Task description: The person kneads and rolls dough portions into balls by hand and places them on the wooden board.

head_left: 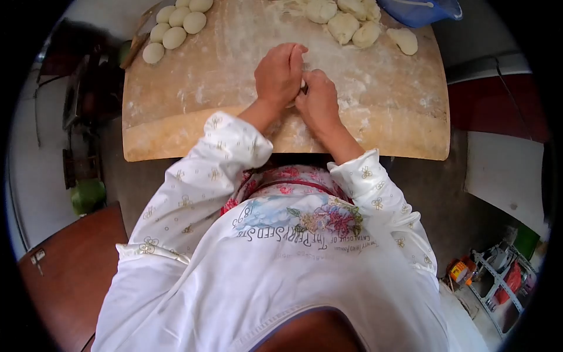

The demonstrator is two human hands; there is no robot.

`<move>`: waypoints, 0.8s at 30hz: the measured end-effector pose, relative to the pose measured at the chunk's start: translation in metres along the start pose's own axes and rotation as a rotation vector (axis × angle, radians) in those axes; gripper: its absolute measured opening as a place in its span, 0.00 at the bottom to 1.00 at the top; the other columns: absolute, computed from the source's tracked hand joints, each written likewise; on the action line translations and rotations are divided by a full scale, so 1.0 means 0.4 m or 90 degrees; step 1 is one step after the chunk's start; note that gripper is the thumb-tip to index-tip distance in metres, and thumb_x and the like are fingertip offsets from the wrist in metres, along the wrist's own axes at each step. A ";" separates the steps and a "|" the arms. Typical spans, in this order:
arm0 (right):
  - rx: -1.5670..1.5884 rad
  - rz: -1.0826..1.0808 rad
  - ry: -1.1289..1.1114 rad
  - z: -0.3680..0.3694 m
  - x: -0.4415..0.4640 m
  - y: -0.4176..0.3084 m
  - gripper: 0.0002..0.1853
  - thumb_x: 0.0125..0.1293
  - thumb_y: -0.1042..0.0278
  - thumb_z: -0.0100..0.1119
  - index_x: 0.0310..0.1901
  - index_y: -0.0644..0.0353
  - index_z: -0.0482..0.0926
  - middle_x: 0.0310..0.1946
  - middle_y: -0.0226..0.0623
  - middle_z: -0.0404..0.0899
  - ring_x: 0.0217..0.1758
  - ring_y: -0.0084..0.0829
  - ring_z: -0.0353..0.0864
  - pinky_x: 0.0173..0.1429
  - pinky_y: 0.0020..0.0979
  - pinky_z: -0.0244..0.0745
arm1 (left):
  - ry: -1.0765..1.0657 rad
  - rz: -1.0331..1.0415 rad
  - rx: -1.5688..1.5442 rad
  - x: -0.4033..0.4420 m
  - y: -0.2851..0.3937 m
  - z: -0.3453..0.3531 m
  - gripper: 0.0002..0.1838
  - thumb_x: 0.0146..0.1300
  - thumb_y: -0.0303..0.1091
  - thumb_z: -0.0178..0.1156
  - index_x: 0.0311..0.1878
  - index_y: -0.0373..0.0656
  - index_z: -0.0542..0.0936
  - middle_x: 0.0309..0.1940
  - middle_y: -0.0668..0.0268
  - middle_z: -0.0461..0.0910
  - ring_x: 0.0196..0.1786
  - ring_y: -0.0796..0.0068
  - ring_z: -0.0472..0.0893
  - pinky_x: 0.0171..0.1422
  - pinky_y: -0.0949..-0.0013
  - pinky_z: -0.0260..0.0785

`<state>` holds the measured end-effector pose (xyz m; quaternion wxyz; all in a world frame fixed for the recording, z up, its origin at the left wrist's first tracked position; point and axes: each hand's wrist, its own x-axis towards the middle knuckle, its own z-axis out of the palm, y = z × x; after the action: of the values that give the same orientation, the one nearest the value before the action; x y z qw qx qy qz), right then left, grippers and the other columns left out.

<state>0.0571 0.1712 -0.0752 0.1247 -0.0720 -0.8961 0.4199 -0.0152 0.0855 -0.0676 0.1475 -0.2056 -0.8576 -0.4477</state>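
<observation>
Over the middle of the floured wooden board (193, 88), my left hand (280, 73) and my right hand (319, 102) are pressed close together. Both have their fingers curled inward. A small bit of pale dough (302, 84) shows between them, and the rest of it is hidden by the hands. Smooth round dough balls (174, 37) sit in rows at the board's back left. Rougher dough pieces (342, 27) lie at the back right, with one flat piece (403, 41) a little apart from them.
A blue basin (419, 12) stands at the back right corner. By the dough balls at the left edge lies a long wooden-handled tool (136, 50). A brown table (76, 276) is at the lower left, and a metal rack (498, 287) with bottles at the lower right.
</observation>
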 end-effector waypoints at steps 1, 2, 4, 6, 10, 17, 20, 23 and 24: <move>0.014 0.020 -0.001 -0.002 0.009 -0.004 0.11 0.54 0.72 0.59 0.40 0.64 0.81 0.38 0.53 0.77 0.42 0.54 0.75 0.46 0.47 0.71 | -0.036 -0.051 -0.016 0.017 -0.002 -0.002 0.17 0.71 0.42 0.47 0.41 0.45 0.84 0.31 0.59 0.83 0.32 0.62 0.81 0.38 0.63 0.71; 0.029 0.040 -0.001 -0.007 0.014 -0.011 0.12 0.54 0.71 0.60 0.41 0.64 0.81 0.38 0.53 0.77 0.42 0.54 0.75 0.46 0.47 0.71 | -0.072 -0.100 -0.031 0.033 0.000 -0.009 0.16 0.71 0.41 0.48 0.41 0.44 0.84 0.31 0.59 0.83 0.31 0.64 0.81 0.37 0.64 0.71; 0.164 0.136 -0.078 -0.025 0.013 -0.026 0.13 0.55 0.69 0.60 0.42 0.64 0.80 0.38 0.54 0.77 0.42 0.54 0.75 0.47 0.47 0.71 | -0.054 -0.168 -0.107 0.048 -0.026 -0.011 0.14 0.68 0.37 0.50 0.41 0.43 0.84 0.29 0.60 0.82 0.29 0.67 0.80 0.35 0.65 0.70; 0.186 0.118 -0.084 -0.037 0.004 -0.042 0.13 0.56 0.69 0.60 0.43 0.64 0.80 0.38 0.55 0.76 0.42 0.54 0.75 0.48 0.46 0.71 | 0.057 -0.195 -0.232 0.056 -0.082 0.005 0.11 0.62 0.31 0.54 0.41 0.41 0.84 0.27 0.64 0.80 0.27 0.71 0.77 0.32 0.66 0.69; 0.099 -0.036 -0.017 -0.032 -0.053 -0.058 0.12 0.56 0.72 0.59 0.43 0.65 0.80 0.37 0.54 0.75 0.44 0.53 0.74 0.48 0.46 0.70 | -0.094 -0.482 -0.487 0.000 0.028 -0.089 0.12 0.60 0.27 0.54 0.43 0.37 0.84 0.26 0.70 0.75 0.29 0.78 0.73 0.33 0.72 0.67; 0.015 -0.063 -0.017 -0.012 -0.031 -0.031 0.12 0.55 0.75 0.58 0.41 0.67 0.80 0.38 0.53 0.75 0.47 0.53 0.74 0.50 0.45 0.71 | -0.050 0.080 0.104 -0.037 -0.018 -0.031 0.11 0.67 0.41 0.54 0.44 0.49 0.83 0.32 0.58 0.83 0.35 0.51 0.81 0.39 0.55 0.72; 0.039 -0.025 0.021 -0.006 -0.015 -0.034 0.11 0.55 0.72 0.60 0.39 0.67 0.81 0.37 0.54 0.76 0.45 0.54 0.75 0.49 0.45 0.71 | -0.109 0.042 0.066 0.001 -0.029 -0.040 0.12 0.67 0.42 0.54 0.45 0.49 0.83 0.32 0.57 0.83 0.35 0.51 0.81 0.38 0.56 0.72; 0.118 0.076 -0.041 -0.023 0.001 -0.048 0.11 0.56 0.68 0.62 0.38 0.67 0.81 0.36 0.55 0.76 0.43 0.55 0.76 0.48 0.46 0.71 | -0.079 -0.041 -0.005 0.026 -0.049 -0.043 0.12 0.68 0.42 0.55 0.46 0.48 0.83 0.30 0.56 0.83 0.33 0.53 0.82 0.35 0.59 0.72; 0.143 0.120 -0.084 -0.034 0.000 -0.054 0.12 0.56 0.67 0.62 0.38 0.67 0.80 0.35 0.55 0.76 0.42 0.55 0.76 0.48 0.46 0.71 | -0.054 -0.077 -0.034 0.031 -0.060 -0.036 0.12 0.68 0.42 0.55 0.46 0.48 0.83 0.29 0.56 0.83 0.32 0.54 0.82 0.35 0.60 0.72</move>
<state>0.0606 0.1673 -0.0502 0.0331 -0.1139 -0.8388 0.5313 -0.0366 0.0640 -0.0713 0.0781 -0.1759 -0.8616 -0.4696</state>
